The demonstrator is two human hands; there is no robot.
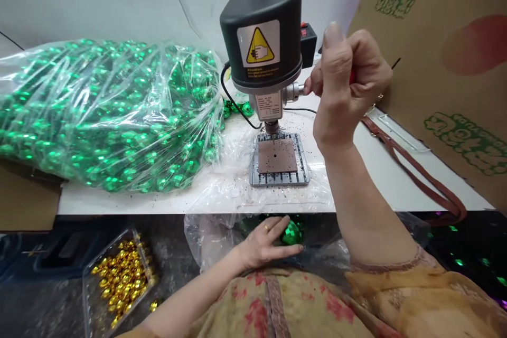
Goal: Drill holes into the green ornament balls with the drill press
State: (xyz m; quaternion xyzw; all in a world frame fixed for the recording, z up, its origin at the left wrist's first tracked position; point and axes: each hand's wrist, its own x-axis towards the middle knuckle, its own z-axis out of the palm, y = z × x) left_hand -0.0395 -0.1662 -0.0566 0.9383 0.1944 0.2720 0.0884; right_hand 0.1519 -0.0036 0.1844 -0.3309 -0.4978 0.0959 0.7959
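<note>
My right hand (348, 79) is closed in a fist around the feed lever of a small bench drill press (261, 37); a bit of red handle shows between the fingers. Under the chuck (272, 127), a brown square plate (283, 161) with one dark hole lies on the grooved grey base (277, 180). My left hand (261, 245), low by my lap, has its thumb and fingers spread. A shiny green faceted ball (292, 233) shows between them, partly hidden; whether they touch it I cannot tell.
A clear bag of green faceted balls (111, 116) fills the table's left side. Dark shavings lie around the drill base. Below left, a clear tray (89, 296) holds gold balls (124, 274). At right are a brown strap (412, 163) and a large cardboard box (447, 90).
</note>
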